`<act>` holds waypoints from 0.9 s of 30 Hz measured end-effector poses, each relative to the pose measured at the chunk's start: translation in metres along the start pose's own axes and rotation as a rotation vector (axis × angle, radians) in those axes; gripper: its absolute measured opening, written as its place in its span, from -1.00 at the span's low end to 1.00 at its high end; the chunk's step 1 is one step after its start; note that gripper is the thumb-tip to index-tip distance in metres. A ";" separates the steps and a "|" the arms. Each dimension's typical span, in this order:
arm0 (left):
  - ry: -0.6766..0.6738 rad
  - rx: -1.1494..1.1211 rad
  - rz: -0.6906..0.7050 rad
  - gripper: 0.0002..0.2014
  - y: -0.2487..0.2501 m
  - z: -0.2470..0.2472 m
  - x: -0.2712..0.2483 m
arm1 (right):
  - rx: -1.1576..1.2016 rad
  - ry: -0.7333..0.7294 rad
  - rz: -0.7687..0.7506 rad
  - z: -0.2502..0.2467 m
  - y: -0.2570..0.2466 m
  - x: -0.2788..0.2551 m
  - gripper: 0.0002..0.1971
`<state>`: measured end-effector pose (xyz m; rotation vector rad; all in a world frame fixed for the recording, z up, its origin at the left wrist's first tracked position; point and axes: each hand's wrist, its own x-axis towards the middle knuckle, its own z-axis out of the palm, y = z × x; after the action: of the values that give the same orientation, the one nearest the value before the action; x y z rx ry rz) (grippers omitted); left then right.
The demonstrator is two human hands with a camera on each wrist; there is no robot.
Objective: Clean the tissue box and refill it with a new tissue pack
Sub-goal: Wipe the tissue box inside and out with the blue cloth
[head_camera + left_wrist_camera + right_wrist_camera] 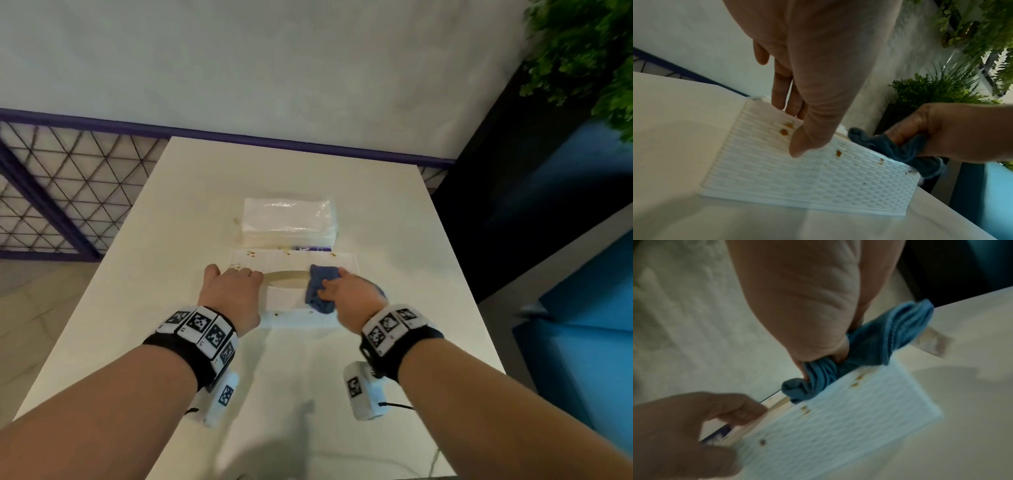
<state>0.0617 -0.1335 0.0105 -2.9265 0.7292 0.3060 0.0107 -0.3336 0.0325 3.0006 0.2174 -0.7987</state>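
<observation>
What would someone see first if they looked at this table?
Probably the blue cloth bunched in the right hand, pressed on top of the white woven tissue box mid-table. Next, the brown spots on the box's near side, beside the left hand steadying it. Behind the box lies a wrapped tissue pack.

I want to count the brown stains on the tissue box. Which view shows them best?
The left wrist view: the tissue box side wall fills it in sharp focus, with brown stains distinct on the weave. The right wrist view shows stains too, but motion-blurred. The head view shows only tiny specks along the box top.
</observation>
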 end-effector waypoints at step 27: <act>-0.065 -0.157 0.130 -0.29 0.064 0.010 -0.001 | 0.290 -0.013 0.254 0.007 0.017 0.009 -0.36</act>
<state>0.0289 -0.1874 -0.0026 -3.0034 0.9273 0.4894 0.0171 -0.3503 0.0219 3.1897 -0.3015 -0.8894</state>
